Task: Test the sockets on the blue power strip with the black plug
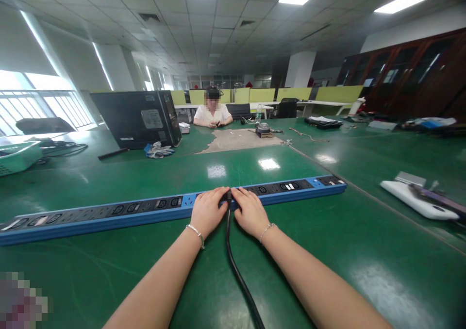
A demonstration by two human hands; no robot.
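Note:
A long blue power strip [120, 216] with black sockets runs across the green table in front of me. My left hand [208, 211] lies over its middle, fingers across the top and thumb at the near side. Just to the right, my right hand [252, 211] grips the strip in the same way. Between the two hands, the plug end of a black power cord [228, 222] stands at the strip's sockets. My index fingertips are close beside that plug; whether they touch it I cannot tell. From there the cord runs down toward me, off the bottom edge.
A black computer case [140, 118] stands at the back left, with gloves [158, 150] beside it. A green basket [20, 156] is at far left. White equipment [418, 200] lies right. Across the table sits a person [213, 113] in a white top, near a bottle [258, 113].

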